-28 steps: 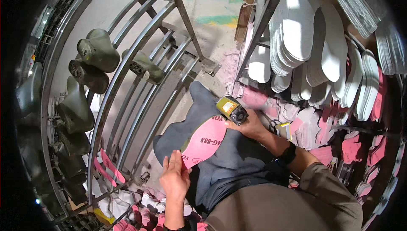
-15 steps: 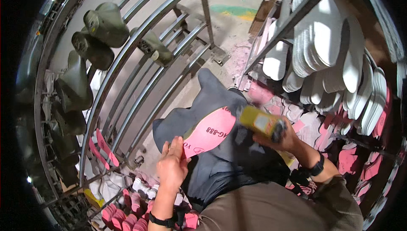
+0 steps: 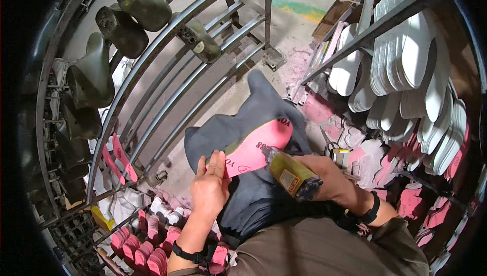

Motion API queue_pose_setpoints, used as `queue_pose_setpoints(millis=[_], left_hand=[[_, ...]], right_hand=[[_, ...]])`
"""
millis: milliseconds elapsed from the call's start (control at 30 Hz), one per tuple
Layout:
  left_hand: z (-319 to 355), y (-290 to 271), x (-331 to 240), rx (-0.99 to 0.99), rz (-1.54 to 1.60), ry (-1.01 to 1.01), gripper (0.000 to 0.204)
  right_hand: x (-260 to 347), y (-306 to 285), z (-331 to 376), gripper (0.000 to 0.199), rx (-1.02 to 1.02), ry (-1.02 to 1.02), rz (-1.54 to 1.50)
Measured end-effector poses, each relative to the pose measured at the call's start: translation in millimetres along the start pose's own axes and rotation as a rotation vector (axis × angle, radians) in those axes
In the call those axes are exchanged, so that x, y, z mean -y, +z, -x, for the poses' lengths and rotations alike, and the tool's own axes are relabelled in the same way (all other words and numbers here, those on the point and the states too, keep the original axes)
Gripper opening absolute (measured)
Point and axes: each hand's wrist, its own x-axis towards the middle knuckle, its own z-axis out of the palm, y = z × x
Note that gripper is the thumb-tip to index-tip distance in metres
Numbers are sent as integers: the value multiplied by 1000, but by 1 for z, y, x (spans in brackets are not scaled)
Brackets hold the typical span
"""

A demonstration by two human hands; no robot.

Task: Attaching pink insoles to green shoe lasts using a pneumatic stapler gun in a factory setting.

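A pink insole board [image 3: 271, 139] with dark print lies sole-up along an olive shoe last [image 3: 242, 145], whose edge shows along its far left side; the rest of the last is hidden. Over the near end of the board, my left hand [image 3: 209, 187] is closed, its fingers pressed on the pink surface and its thumb out of sight. My right hand [image 3: 329, 177] wraps round a yellow-green staple gun [image 3: 291, 172]. The gun's dark nose is tilted down at the middle of the board, close to or touching it. Dark grey cloth [image 3: 233, 116] covers my lap beneath.
A metal rail rack [image 3: 175, 91] on the left carries olive shoe lasts [image 3: 144, 5]. Stacks of white insoles [image 3: 401, 48] fill a shelf frame at the right. Bundles of pink insoles [image 3: 144, 253] lie at lower left. A small yellow box [image 3: 341, 158] stands beyond my right hand.
The staple gun has come down and to the left, its nose now at the insole board. My left hand keeps its hold. The whole view has shifted slightly.
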Motion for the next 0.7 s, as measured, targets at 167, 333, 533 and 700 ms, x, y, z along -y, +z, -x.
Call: queue_pose_setpoints(millis=[167, 333, 533, 700], left_hand=[[10, -1, -4, -17, -25, 6, 69], [8, 2, 1, -67, -13, 55, 69], [8, 0, -1, -4, -246, 34, 77], [-3, 3, 15, -124, 82, -123, 67]], right_hand=[[-8, -3, 9, 54, -21, -71, 97], [-18, -3, 16, 47, -174, -77, 43], [-12, -5, 14, 39, -228, -140, 180], [-15, 1, 11, 24, -347, -114, 335]])
